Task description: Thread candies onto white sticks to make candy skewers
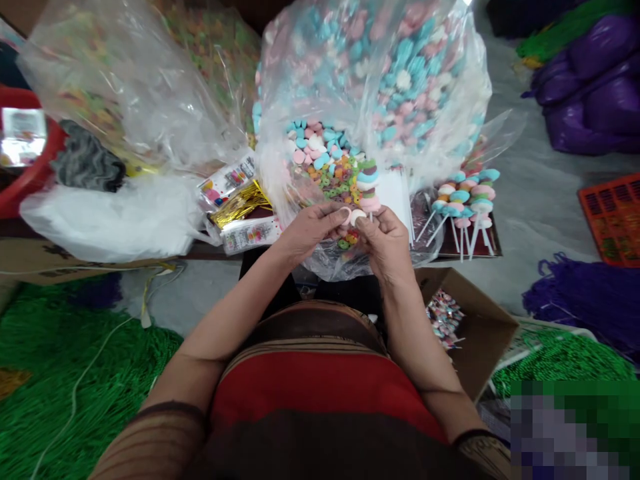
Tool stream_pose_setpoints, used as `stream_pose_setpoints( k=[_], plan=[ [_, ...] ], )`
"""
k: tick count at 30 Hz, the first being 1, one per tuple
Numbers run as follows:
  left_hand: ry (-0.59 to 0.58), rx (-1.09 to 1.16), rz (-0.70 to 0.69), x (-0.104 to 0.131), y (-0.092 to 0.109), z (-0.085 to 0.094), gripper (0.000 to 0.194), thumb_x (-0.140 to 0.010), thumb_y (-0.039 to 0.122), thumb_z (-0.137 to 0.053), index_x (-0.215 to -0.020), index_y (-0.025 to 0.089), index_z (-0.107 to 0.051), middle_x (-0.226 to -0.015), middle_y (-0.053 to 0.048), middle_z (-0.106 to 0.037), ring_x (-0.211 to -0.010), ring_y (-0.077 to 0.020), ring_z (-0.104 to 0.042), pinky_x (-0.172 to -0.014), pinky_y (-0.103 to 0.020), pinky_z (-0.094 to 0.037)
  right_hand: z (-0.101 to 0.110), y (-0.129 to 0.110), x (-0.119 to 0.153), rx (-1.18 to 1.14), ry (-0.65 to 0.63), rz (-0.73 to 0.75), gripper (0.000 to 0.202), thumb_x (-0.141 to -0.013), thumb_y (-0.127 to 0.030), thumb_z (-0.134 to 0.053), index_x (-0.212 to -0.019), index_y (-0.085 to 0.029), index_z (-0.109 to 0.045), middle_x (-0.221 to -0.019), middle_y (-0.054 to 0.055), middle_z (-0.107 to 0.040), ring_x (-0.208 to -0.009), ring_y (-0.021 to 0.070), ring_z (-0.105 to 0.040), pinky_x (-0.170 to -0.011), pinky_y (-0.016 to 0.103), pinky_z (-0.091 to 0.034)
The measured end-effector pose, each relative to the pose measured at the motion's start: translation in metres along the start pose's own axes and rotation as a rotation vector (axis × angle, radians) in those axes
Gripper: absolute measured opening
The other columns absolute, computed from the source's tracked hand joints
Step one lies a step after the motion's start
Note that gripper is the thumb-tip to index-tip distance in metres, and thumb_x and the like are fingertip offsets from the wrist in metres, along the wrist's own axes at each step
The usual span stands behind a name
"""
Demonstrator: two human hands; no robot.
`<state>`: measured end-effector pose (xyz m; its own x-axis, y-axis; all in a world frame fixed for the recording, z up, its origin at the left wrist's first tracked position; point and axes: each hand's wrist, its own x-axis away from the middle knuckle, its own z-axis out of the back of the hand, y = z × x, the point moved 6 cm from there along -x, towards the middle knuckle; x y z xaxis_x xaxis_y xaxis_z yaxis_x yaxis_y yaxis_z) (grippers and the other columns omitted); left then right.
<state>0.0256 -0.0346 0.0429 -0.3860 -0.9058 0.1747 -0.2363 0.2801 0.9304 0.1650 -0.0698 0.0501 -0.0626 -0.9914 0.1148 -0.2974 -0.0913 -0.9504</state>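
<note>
My left hand (311, 231) is closed in a pinch on a round pink candy piece (345, 215). Close beside it, my right hand (389, 241) grips a candy skewer (369, 181) of stacked blue, white, pink and ring-shaped pieces on a white stick. A white candy piece (357, 216) shows at the right thumb and fingertips. Under and behind both hands lie loose gummy rings (334, 180) in orange, green and purple. Pastel candy pieces (315, 142) spill from the mouth of a large clear bag (425, 87). The fingers partly hide the skewer's lower end.
Finished-looking candy skewers (467, 197) lie at the table's right end, near white sticks (399, 200). Printed packets (250, 235) and gold twist ties (243, 203) are on the left. An open cardboard box (483, 340) holding small wrapped items stands below right; green strands (75, 373) cover the floor left.
</note>
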Motion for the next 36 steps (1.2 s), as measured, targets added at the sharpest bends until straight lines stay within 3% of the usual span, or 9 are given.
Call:
stream_pose_setpoints(
  k=[4, 7, 10, 13, 16, 23, 28, 33, 36],
  plan=[
    [0.225, -0.196, -0.177, 0.000, 0.000, 0.010, 0.043, -0.079, 0.061, -0.081, -0.095, 0.021, -0.078, -0.089, -0.001, -0.077, -0.086, -0.0150, -0.069, -0.084, -0.029, -0.054, -0.006, 0.002, 0.001, 0.034, 0.049, -0.015, 0.036, -0.074, -0.049, -0.086, -0.092, -0.026, -0.064, -0.063, -0.008, -0.044, -0.048, 0.0084, -0.034, -0.038, 0.022, -0.026],
    [0.233, -0.254, -0.204, 0.004, -0.002, 0.006, 0.043, -0.086, 0.062, -0.074, -0.102, 0.022, -0.080, -0.103, -0.003, -0.080, -0.101, -0.0193, -0.071, -0.093, -0.032, -0.054, -0.010, 0.003, 0.001, 0.055, 0.121, 0.020, 0.038, -0.074, -0.049, -0.085, -0.090, -0.026, -0.060, -0.067, -0.007, -0.046, -0.054, 0.0095, -0.040, -0.043, 0.022, -0.030],
    [0.155, -0.170, -0.166, 0.007, -0.006, -0.001, 0.049, -0.087, 0.068, -0.069, -0.104, 0.023, -0.081, -0.100, -0.003, -0.079, -0.095, -0.0190, -0.071, -0.087, -0.031, -0.056, -0.009, 0.004, 0.000, 0.052, 0.179, 0.045, 0.039, -0.072, -0.049, -0.086, -0.088, -0.026, -0.058, -0.070, -0.006, -0.051, -0.059, 0.0105, -0.046, -0.046, 0.022, -0.031],
    [0.081, -0.099, -0.141, 0.007, -0.007, -0.007, 0.051, -0.078, 0.066, -0.080, -0.106, 0.023, -0.082, -0.099, -0.002, -0.079, -0.088, -0.0161, -0.069, -0.084, -0.029, -0.056, -0.006, 0.005, 0.001, 0.068, 0.183, 0.034, 0.040, -0.071, -0.048, -0.087, -0.088, -0.026, -0.058, -0.066, -0.006, -0.049, -0.057, 0.0113, -0.045, -0.044, 0.022, -0.027],
    [0.095, -0.069, -0.161, 0.005, -0.006, -0.005, 0.051, -0.072, 0.061, -0.087, -0.106, 0.024, -0.082, -0.104, -0.002, -0.079, -0.093, -0.0162, -0.068, -0.086, -0.028, -0.055, -0.006, 0.003, 0.005, 0.067, 0.130, 0.007, 0.037, -0.074, -0.049, -0.085, -0.092, -0.027, -0.062, -0.067, -0.006, -0.051, -0.054, 0.0111, -0.042, -0.042, 0.023, -0.024],
    [0.054, -0.193, -0.190, 0.008, 0.000, -0.010, 0.037, -0.089, 0.053, -0.073, -0.110, 0.023, -0.079, -0.086, 0.000, -0.075, -0.082, -0.0139, -0.066, -0.080, -0.026, -0.054, -0.008, 0.004, 0.010, 0.023, 0.036, -0.012, 0.029, -0.086, -0.052, -0.077, -0.096, -0.028, -0.064, -0.072, -0.005, -0.055, -0.046, 0.0079, -0.030, -0.041, 0.025, -0.027],
    [0.089, -0.259, -0.199, 0.011, 0.000, -0.011, 0.036, -0.086, 0.035, -0.074, -0.119, 0.020, -0.076, -0.116, -0.004, -0.079, -0.108, -0.0169, -0.070, -0.100, -0.028, -0.052, -0.006, 0.011, 0.007, 0.028, 0.078, 0.006, 0.031, -0.083, -0.053, -0.079, -0.095, -0.029, -0.063, -0.062, -0.008, -0.042, -0.043, 0.0081, -0.026, -0.038, 0.024, -0.026],
    [0.163, -0.226, -0.127, 0.006, -0.007, -0.005, 0.021, -0.089, 0.030, -0.068, -0.104, 0.020, -0.077, -0.092, 0.000, -0.079, -0.085, -0.0141, -0.071, -0.082, -0.026, -0.056, -0.005, 0.005, 0.009, 0.011, 0.098, 0.026, 0.031, -0.084, -0.052, -0.079, -0.095, -0.028, -0.063, -0.070, -0.006, -0.058, -0.042, 0.0060, -0.031, -0.039, 0.023, -0.026],
    [0.221, -0.130, -0.051, -0.001, -0.015, 0.004, 0.017, -0.089, 0.027, -0.067, -0.101, 0.020, -0.075, -0.086, 0.000, -0.078, -0.077, -0.0139, -0.072, -0.076, -0.027, -0.057, 0.005, -0.002, 0.024, 0.009, 0.127, 0.028, 0.029, -0.087, -0.052, -0.077, -0.090, -0.025, -0.065, -0.065, -0.006, -0.060, -0.041, 0.0052, -0.032, -0.039, 0.022, -0.022]
  ],
)
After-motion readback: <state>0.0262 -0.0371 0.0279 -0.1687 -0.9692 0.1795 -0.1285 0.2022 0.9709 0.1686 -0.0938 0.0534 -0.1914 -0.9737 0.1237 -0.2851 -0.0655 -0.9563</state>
